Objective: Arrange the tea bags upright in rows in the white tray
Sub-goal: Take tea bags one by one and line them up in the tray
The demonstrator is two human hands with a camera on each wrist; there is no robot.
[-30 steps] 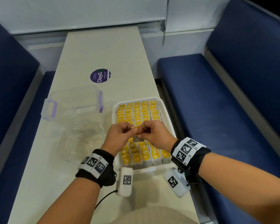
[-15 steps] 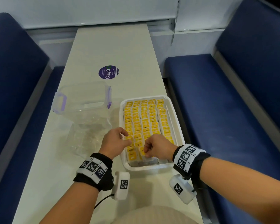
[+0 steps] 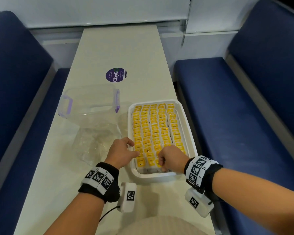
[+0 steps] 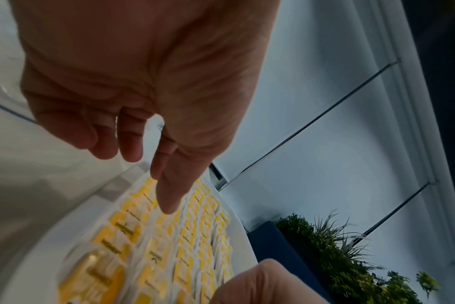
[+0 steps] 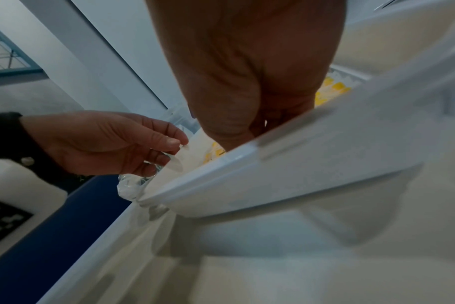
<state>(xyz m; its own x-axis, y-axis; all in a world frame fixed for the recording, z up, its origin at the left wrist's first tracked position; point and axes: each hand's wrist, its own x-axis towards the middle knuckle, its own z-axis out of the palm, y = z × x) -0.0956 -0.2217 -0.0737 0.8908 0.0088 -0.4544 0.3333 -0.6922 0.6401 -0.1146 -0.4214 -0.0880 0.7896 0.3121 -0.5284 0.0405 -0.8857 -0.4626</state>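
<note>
Long narrow cream table (image 3: 112, 53) running away between two navy padded benches (image 3: 227, 102), pale grey wall panels (image 3: 100, 12) at far end, thin dark seams across panels in left wrist view. Green plants (image 4: 351, 257) behind a navy backrest, left wrist view only. Round purple sticker (image 3: 116, 74) mid-table.

White tray (image 3: 190, 126) at right edge of table near end, packed with yellow-and-white tea bags (image 3: 154, 128) standing upright in about five rows; nearest strip of tray floor bare. Clear plastic box (image 3: 90, 102) with purple clips left of tray, crumpled clear plastic bag (image 3: 97, 143) just in front of box, touching tray's left side.

Left hand (image 3: 120, 154) over tray's near-left rim, fingers loosely spread and part-curled, thumb tip on or just above nearest tea bags; contact unclear, nothing gripped. Right hand (image 3: 171, 157) low over near-right rows, fingers curled down among tea bags; pinching one or not, cannot tell, fingertips hidden behind tray rim in right wrist view.

Black wristbands with square-code markers on both wrists, white camera blocks (image 3: 128, 196) hanging beneath.
</note>
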